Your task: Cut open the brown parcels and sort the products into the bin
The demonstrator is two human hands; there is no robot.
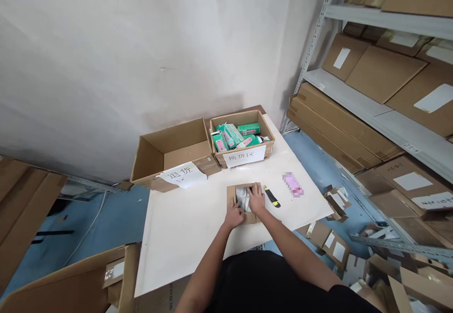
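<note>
A small cardboard box (251,218) lies on the white table with its flaps spread. Inside it shows a pale, clear-wrapped item (243,200) with a bit of green; its kind is hard to make out. My left hand (235,215) grips the box's left side, one finger reaching to the opening. On the right side, my right hand (257,201) holds the flap, fingers apart over the cardboard. Just right of that hand rests a black and yellow box cutter (272,197), which neither hand touches.
Behind stand an open carton (184,155) with a paper sign and another carton (271,144) holding several green boxes (231,135). A blurred pink item (293,184) lies on the table (177,237) at right. Shelves (371,98) with cartons rise at right; opened boxes litter the floor.
</note>
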